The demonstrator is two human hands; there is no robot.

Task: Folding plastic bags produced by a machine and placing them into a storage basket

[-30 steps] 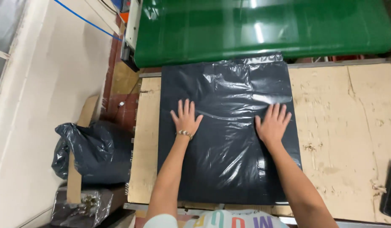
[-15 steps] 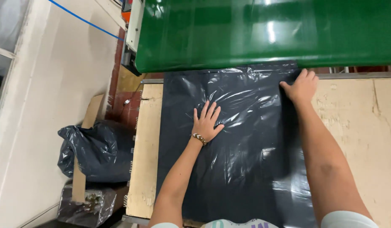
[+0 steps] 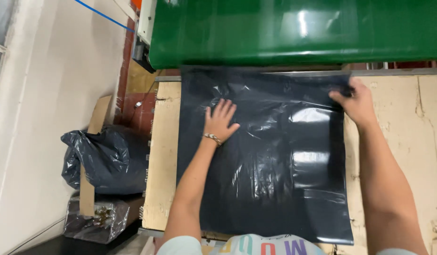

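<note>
The green machine cover (image 3: 299, 30) spans the far end of the wooden table (image 3: 402, 141). The black plastic bag (image 3: 270, 156) lies flat on it, now pushed further under the cover. The right hand (image 3: 353, 101) has moved to the bag's far right corner, fingers closed on its edge; the left hand (image 3: 220, 120) stays spread flat, pressing down.

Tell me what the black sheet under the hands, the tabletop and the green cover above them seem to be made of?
Black sheet: thin glossy plastic film, probably a bag; it wrinkles and mirrors the lights. Tabletop: pale wooden board, likely plywood, matt, scuffed and stained. Green cover: smooth and shiny with sharp highlights, painted metal or hard plastic, hard to tell which.
</note>
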